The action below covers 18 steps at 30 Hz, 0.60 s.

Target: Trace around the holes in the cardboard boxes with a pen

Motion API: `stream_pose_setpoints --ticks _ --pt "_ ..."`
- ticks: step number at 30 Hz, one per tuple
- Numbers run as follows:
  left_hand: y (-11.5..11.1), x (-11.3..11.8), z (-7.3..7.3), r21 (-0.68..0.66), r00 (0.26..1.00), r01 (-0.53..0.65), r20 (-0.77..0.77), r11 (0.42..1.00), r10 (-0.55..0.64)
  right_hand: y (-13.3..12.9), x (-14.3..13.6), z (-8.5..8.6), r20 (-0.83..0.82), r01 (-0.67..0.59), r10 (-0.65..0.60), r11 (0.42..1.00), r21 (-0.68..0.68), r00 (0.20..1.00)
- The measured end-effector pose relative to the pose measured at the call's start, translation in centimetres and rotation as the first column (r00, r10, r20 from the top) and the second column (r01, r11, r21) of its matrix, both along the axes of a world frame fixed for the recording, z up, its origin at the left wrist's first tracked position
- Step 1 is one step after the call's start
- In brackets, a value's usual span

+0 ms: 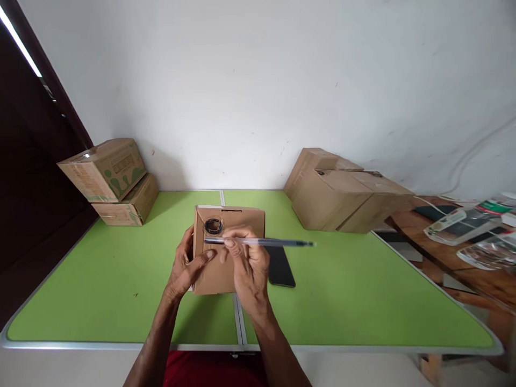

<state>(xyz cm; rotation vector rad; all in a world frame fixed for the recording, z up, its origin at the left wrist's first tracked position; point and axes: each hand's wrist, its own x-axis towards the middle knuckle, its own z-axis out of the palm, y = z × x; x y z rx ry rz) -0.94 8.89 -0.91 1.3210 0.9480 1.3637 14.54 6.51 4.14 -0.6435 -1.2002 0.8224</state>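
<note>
A small cardboard box (226,274) is held over the near middle of the green table, with a dark-edged round hole (213,226) in its upper left and a narrow slot near its top edge. My left hand (187,266) grips the box's left side, thumb on the front face and fingers behind. In front of the box, my right hand (248,260) pinches a pen (282,242), which lies about level and points left, just below the hole. Whether the pen's tip touches the cardboard I cannot tell.
A black phone (281,266) lies right of the box on the green table (355,301). Two stacked cartons (121,180) stand at the back left, larger cardboard boxes (342,193) at the back right. A wooden table (463,274) with clear plastic packages adjoins on the right.
</note>
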Motion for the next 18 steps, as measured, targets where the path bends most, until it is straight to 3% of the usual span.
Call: stream_pose_setpoints --ticks 4,8,13,16,18 --pt "0.0 0.0 -0.5 -0.016 1.0 -0.018 0.006 1.0 0.019 -0.7 1.5 1.1 -0.053 -0.11 0.104 0.986 -0.122 0.993" --pt "-0.2 0.3 -0.2 -0.041 0.999 0.023 0.041 0.999 -0.021 -1.6 3.5 2.1 -0.009 -0.133 0.134 0.971 -0.199 0.991" --pt "-0.5 0.7 0.3 -0.074 0.998 0.036 0.054 0.997 -0.032 -2.1 5.4 3.2 -0.169 -0.361 0.338 0.924 -0.129 0.926" --pt "-0.5 0.7 0.2 -0.071 0.998 0.042 0.054 0.997 -0.038 -2.2 5.5 3.3 -0.167 -0.297 0.29 0.955 -0.022 0.942" --pt "-0.6 0.8 0.1 -0.069 0.997 0.051 0.06 0.996 -0.047 -2.3 5.2 3.0 -0.129 -0.175 0.175 0.985 0.011 0.976"
